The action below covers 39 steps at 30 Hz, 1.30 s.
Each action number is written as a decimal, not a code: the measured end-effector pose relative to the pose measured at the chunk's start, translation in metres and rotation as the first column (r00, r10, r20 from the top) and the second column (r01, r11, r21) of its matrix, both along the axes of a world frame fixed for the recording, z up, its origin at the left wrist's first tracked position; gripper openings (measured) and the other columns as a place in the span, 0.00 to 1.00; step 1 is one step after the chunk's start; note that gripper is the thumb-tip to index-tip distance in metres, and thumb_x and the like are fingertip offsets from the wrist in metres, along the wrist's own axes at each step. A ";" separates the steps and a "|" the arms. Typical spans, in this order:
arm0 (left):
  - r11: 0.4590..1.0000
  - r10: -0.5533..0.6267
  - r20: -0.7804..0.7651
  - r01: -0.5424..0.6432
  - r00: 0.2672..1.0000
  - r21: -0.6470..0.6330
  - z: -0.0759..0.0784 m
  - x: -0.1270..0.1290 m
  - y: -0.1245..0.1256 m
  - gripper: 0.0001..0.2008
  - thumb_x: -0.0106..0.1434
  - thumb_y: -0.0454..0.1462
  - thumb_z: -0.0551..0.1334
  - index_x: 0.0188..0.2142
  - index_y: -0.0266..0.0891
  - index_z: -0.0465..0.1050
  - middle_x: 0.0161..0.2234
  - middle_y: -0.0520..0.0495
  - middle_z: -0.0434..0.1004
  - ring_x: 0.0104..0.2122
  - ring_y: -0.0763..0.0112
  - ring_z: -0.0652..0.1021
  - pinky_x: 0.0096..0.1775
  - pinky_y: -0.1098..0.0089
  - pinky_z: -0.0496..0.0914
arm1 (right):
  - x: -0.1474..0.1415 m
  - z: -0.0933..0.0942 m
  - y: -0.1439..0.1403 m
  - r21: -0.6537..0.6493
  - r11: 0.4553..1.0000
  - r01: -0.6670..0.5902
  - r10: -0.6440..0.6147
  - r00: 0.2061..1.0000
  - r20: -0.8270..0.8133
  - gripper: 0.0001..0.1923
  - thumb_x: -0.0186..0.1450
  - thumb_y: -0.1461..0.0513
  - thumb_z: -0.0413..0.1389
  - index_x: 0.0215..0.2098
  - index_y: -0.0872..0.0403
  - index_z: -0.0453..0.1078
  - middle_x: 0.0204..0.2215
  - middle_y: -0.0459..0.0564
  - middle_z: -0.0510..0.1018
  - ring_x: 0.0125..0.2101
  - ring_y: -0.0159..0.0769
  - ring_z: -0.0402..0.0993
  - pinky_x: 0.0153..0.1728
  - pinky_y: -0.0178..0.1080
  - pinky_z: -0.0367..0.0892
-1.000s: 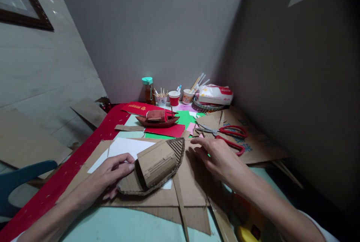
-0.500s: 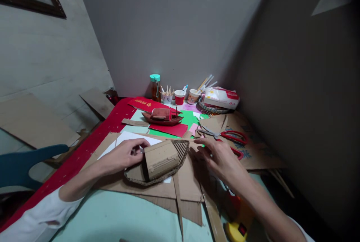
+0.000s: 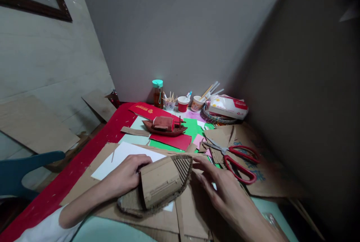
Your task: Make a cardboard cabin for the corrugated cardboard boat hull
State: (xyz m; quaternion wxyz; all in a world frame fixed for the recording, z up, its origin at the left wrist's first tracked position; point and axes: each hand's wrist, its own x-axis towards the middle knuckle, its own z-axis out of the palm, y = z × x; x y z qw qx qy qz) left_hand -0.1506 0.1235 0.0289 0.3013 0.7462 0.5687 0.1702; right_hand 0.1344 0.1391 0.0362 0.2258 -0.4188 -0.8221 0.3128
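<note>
Both hands bracket the cardboard boat point(image 3: 157, 187) on the desk point(image 3: 112, 230): the left hand point(image 3: 128, 174) grips its left end, the right hand point(image 3: 222, 185), fingers spread, touches its ribbed bow, apparently mid-assembly, so steadying it seems needed next.

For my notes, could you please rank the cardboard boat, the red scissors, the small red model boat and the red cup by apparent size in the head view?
1. cardboard boat, nearest the camera
2. red scissors
3. red model boat, close to the scissors, so unsure
4. red cup, farthest
</note>
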 end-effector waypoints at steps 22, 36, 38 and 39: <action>0.992 0.112 -0.080 -0.106 0.991 0.067 0.007 -0.017 0.001 0.09 0.56 0.34 0.57 0.32 0.41 0.77 0.34 0.45 0.82 0.36 0.56 0.78 0.37 0.65 0.64 | -0.002 0.002 -0.005 0.169 0.980 0.108 -0.102 0.994 -0.046 0.15 0.70 0.60 0.50 0.43 0.53 0.79 0.38 0.50 0.87 0.35 0.39 0.86 0.36 0.34 0.79; 0.994 0.100 -0.108 -0.095 0.989 0.049 0.012 -0.016 0.001 0.10 0.56 0.34 0.56 0.32 0.40 0.77 0.34 0.46 0.83 0.36 0.58 0.80 0.36 0.66 0.67 | -0.004 -0.001 -0.004 0.131 0.991 0.035 -0.045 0.996 0.077 0.13 0.72 0.62 0.50 0.46 0.52 0.77 0.43 0.47 0.86 0.41 0.37 0.84 0.39 0.34 0.76; 0.995 0.102 -0.103 -0.099 0.989 0.034 0.011 -0.017 0.001 0.10 0.57 0.36 0.57 0.34 0.41 0.78 0.36 0.46 0.84 0.38 0.57 0.80 0.38 0.66 0.68 | -0.003 0.000 -0.004 0.126 0.991 0.044 -0.054 0.996 0.077 0.13 0.72 0.62 0.51 0.46 0.52 0.77 0.42 0.47 0.86 0.41 0.36 0.84 0.40 0.34 0.74; 0.995 0.101 -0.101 -0.099 0.990 0.027 0.011 -0.017 0.001 0.11 0.57 0.36 0.57 0.34 0.41 0.78 0.38 0.47 0.84 0.39 0.56 0.80 0.39 0.65 0.69 | -0.002 0.000 -0.003 0.120 0.991 0.051 -0.060 0.996 0.073 0.12 0.72 0.62 0.51 0.46 0.52 0.77 0.42 0.47 0.86 0.40 0.36 0.83 0.40 0.34 0.73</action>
